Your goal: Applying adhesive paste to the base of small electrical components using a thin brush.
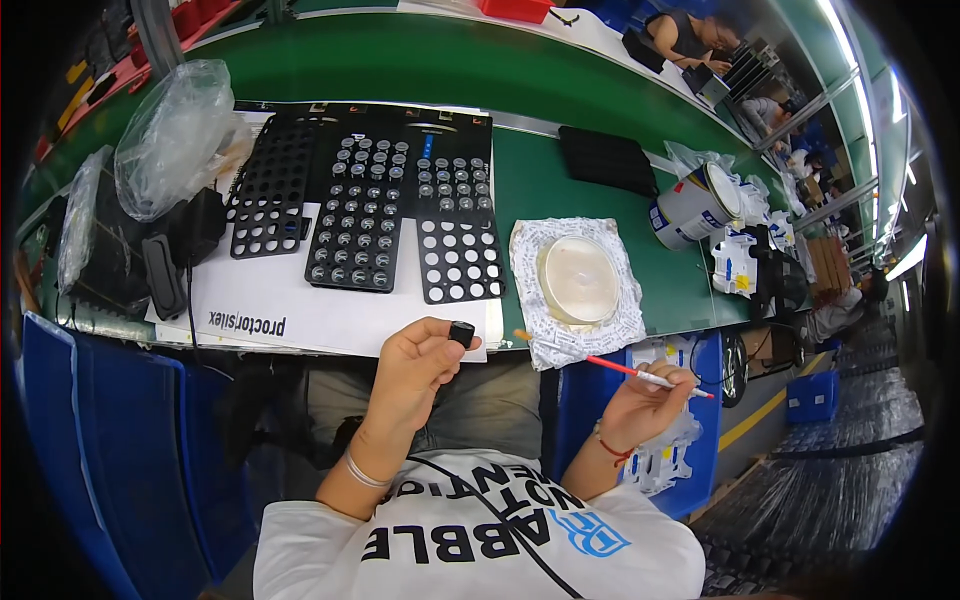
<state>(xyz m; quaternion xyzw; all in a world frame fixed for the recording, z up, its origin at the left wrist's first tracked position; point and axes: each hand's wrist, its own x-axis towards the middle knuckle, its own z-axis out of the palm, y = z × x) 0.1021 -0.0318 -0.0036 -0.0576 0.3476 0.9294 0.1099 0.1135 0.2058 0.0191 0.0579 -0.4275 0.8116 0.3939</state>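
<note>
Over the lap, just short of the counter [560, 90] edge, a small black cap [461, 333] is pinched in the left hand [415, 372]. A thin brush [610, 365] is gripped by the right hand [645, 408]. The cap is best held steady, its face turned toward the brush tip for a light, even stroke.

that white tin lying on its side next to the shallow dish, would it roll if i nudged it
Probably yes: the white tin is cylindrical and lies on its side on the smooth green table, so a sideways nudge could roll it. The crumpled bags beside it might stop it. Its weight is unclear; the contents are hidden.
</note>
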